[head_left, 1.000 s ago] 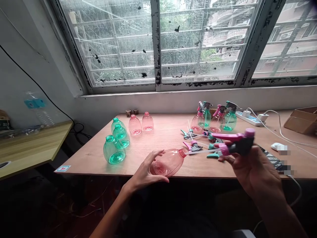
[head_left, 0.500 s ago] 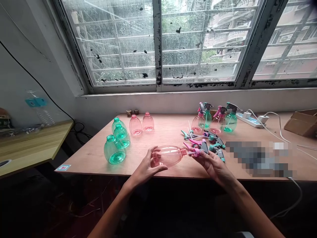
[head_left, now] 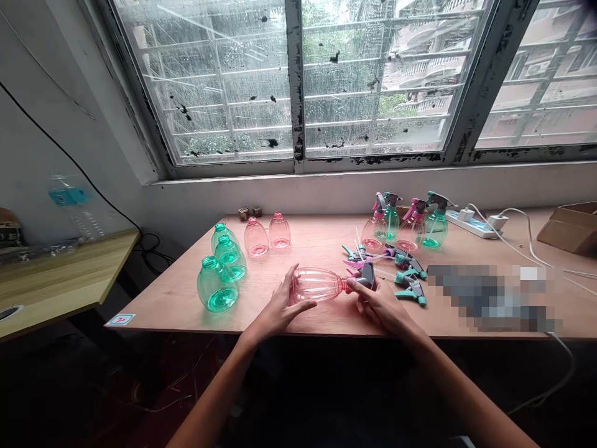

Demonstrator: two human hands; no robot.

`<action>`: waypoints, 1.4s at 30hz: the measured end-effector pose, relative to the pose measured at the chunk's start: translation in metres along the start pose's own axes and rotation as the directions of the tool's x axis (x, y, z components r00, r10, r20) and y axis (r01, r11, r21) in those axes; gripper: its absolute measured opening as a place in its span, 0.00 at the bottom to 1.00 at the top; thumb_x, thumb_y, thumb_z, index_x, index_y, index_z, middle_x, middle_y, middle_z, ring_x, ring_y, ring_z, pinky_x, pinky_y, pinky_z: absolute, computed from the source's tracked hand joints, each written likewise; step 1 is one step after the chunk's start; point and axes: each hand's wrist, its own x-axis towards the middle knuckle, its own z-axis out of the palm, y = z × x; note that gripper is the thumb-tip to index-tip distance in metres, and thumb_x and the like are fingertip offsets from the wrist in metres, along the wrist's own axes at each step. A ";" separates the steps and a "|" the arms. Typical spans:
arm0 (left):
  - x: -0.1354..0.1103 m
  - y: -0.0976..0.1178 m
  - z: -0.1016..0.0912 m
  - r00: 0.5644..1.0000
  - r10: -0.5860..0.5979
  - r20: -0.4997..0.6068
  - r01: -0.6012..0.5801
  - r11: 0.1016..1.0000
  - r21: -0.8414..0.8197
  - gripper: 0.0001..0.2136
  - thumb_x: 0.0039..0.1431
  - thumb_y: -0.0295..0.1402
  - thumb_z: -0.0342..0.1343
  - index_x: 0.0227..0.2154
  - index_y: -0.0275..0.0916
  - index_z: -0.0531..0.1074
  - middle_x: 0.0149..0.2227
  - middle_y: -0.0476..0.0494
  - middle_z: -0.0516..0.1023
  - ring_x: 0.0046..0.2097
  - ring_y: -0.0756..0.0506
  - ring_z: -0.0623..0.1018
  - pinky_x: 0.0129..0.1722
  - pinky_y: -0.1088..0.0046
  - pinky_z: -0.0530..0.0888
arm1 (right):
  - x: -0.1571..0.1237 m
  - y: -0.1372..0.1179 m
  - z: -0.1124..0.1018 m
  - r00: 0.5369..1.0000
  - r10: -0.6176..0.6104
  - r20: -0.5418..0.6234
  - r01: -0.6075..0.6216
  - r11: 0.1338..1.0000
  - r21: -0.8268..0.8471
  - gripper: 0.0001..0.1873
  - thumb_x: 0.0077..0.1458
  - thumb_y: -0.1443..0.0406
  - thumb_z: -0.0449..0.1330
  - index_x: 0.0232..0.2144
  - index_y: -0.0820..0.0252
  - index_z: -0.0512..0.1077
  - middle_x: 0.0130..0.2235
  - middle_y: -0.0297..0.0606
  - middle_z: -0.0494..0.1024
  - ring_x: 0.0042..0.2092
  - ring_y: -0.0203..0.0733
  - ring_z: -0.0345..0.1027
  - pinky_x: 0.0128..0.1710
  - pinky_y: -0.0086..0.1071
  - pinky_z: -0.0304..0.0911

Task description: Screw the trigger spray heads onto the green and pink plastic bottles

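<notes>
White power strip [head_left: 476, 228] near a cardboard box [head_left: 568, 230] — wide, grey-framed window [head_left: 373, 87] above.

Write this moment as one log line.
Left hand: holding transparent pink plastic bottle sideways | Right hand: at bottle's neck, on dark-grey plastic spray head | Further left: three rounded green plastic bottles, uncapped

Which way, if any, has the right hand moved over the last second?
Yes, leftward. The bare right hand was below the long white power strip in view; now it is well left, at the neck of the clear pink plastic bottle.
</notes>
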 end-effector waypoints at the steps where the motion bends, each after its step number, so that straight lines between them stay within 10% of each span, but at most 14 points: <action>1: 0.000 -0.001 0.000 1.000 0.006 0.002 -0.006 1.000 -0.029 0.44 0.56 0.42 0.65 0.70 0.46 0.45 0.67 0.34 0.60 0.66 0.34 0.66 0.65 0.51 0.62 | -0.001 0.000 0.001 1.000 -0.025 0.002 0.025 1.000 0.005 0.23 0.49 0.48 0.70 0.37 0.59 0.72 0.21 0.32 0.76 0.13 0.30 0.56 0.10 0.25 0.45; 9: -0.002 0.001 0.000 0.998 -0.031 0.048 0.033 0.999 -0.042 0.54 0.48 0.40 0.71 0.70 0.43 0.40 0.65 0.31 0.62 0.66 0.34 0.65 0.66 0.51 0.61 | -0.006 0.004 -0.003 0.999 -0.031 0.035 0.030 0.999 0.015 0.25 0.44 0.50 0.73 0.37 0.59 0.74 0.17 0.28 0.72 0.15 0.33 0.57 0.13 0.27 0.51; 20: -0.002 0.006 -0.004 0.992 -0.043 0.114 0.070 0.966 -0.247 0.27 0.62 0.47 0.59 0.59 0.41 0.61 0.61 0.35 0.69 0.63 0.35 0.70 0.63 0.52 0.67 | -0.007 0.008 -0.008 0.988 -0.130 0.082 0.121 0.987 0.104 0.18 0.54 0.51 0.67 0.30 0.59 0.70 0.18 0.27 0.68 0.15 0.31 0.55 0.15 0.27 0.49; 38: -0.008 0.009 -0.008 0.992 0.042 0.120 -0.019 0.982 -0.189 0.45 0.53 0.36 0.69 0.69 0.51 0.48 0.71 0.39 0.53 0.69 0.32 0.58 0.68 0.51 0.57 | -0.012 -0.001 -0.009 0.979 -0.100 0.175 0.090 0.994 0.064 0.18 0.51 0.53 0.70 0.34 0.60 0.71 0.29 0.37 0.79 0.23 0.36 0.69 0.18 0.27 0.59; 42: -0.009 0.004 -0.005 0.980 -0.050 0.192 0.118 0.923 -0.366 0.47 0.59 0.39 0.64 0.71 0.46 0.37 0.63 0.31 0.67 0.64 0.32 0.68 0.64 0.46 0.63 | -0.011 0.001 -0.009 0.971 -0.171 0.166 0.157 0.983 0.096 0.16 0.54 0.54 0.68 0.32 0.60 0.72 0.29 0.36 0.77 0.24 0.36 0.70 0.19 0.28 0.60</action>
